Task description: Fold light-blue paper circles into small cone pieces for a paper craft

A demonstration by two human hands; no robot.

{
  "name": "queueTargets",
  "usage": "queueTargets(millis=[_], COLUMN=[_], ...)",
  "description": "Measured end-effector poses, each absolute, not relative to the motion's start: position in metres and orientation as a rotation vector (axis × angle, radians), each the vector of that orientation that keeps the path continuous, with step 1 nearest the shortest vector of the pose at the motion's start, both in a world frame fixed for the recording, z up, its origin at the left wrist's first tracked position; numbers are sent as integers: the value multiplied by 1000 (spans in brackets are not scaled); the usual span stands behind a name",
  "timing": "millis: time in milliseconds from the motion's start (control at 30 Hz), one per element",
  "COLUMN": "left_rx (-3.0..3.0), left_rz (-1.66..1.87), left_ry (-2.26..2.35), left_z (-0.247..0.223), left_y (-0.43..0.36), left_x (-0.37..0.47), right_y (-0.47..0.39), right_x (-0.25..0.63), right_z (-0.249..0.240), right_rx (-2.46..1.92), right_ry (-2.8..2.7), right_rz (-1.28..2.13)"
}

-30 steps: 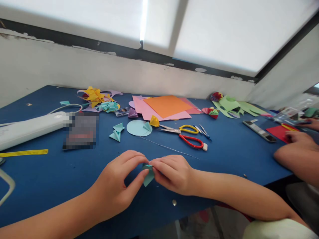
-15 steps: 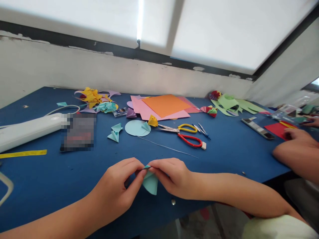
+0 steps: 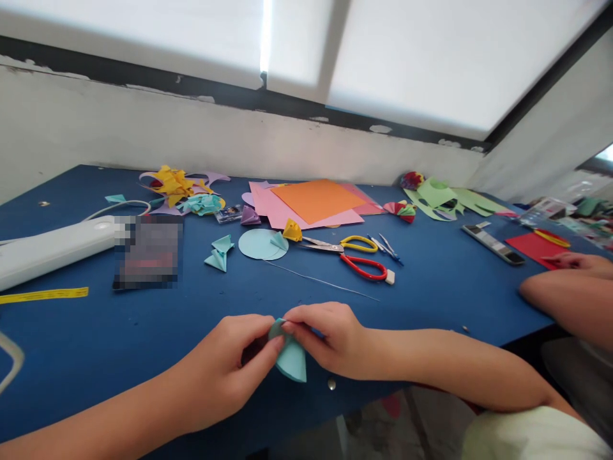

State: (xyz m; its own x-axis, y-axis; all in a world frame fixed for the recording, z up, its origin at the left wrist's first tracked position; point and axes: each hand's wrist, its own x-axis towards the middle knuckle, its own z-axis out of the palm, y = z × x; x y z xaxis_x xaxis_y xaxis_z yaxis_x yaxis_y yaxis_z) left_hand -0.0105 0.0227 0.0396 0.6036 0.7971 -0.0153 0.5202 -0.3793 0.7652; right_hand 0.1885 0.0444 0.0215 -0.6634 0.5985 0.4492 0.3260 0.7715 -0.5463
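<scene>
A folded light-blue paper piece (image 3: 293, 361) hangs between my hands over the front part of the blue table. My left hand (image 3: 232, 361) pinches its left side between thumb and fingers. The top corner is pinched by my right hand (image 3: 330, 338). Beyond them lie light-blue paper circles (image 3: 258, 245) with a small folded piece on top, another folded light-blue piece (image 3: 220, 253), a yellow folded piece (image 3: 292, 230) and scissors (image 3: 342, 248) with one yellow and one red handle. A thin wire (image 3: 320, 281) lies between these and my hands.
Orange paper (image 3: 318, 200) tops a pink stack at the back. Left are a white device (image 3: 57, 252), a pixelated dark object (image 3: 148, 252) and a yellow strip (image 3: 45, 295). A person's hand (image 3: 582, 262) touches red paper (image 3: 529, 246) at right, near a phone (image 3: 493, 244).
The light-blue paper has turned slightly and shows more of its face. My left fingers have shifted down along it. At right, the other person's hand has moved and flattened over the red paper.
</scene>
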Motion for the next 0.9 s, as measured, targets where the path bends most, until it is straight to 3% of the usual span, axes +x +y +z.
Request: queueTargets(millis=[267,433,667,900], left_rx=[1980,1891,1832,2140], left_rz=[516,651,559,718], left_ry=[976,945,944,954], left_z=[36,40,42,32], left_y=[23,22,27,18], left_x=[-11,-11,-12,-13], right_y=[45,52,55,54], right_x=[188,190,191,189], right_z=[29,36,35,38], right_rx=[-739,-781,-692,-786], right_ry=[-2278,-2318,-2378,-2089], right_rz=[752,1234,1200,1861])
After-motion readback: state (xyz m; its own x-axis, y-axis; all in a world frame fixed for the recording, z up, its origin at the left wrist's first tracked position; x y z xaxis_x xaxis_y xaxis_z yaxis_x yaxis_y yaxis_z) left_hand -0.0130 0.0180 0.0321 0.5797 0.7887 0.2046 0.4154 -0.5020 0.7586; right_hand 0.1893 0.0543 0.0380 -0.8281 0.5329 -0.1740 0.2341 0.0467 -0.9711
